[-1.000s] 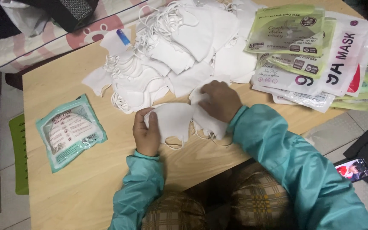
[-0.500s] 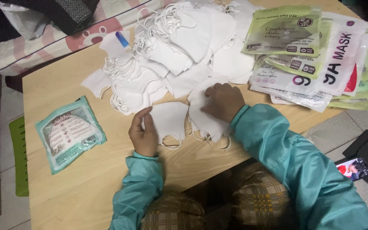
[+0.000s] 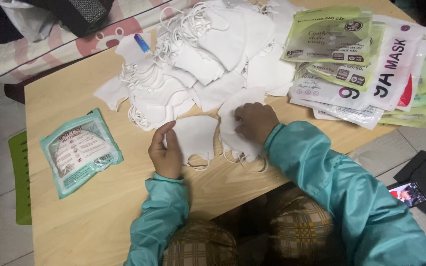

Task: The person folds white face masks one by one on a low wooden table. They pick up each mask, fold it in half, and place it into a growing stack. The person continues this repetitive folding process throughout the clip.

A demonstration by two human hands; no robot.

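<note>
left hand (image 3: 165, 153) pinches left edge of white mask (image 3: 195, 138), mask flat on counter (image 3: 94, 216). right hand (image 3: 256, 121) just at 3 o'clock of it, fingers curled, pressing small stack of masks (image 3: 235, 133). loose mask pile (image 3: 208, 59) at 12 o'clock. teal mask packet (image 3: 79, 150) at 9 o'clock, well apart. green and white packet stack (image 3: 366, 64) at 2 o'clock. phone (image 3: 407, 194) on floor, 4 o'clock.

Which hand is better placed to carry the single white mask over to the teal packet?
Probably the left. The left hand already touches the single white mask, and the teal packet lies on its side of the table. The right hand rests on a small mask stack.
</note>
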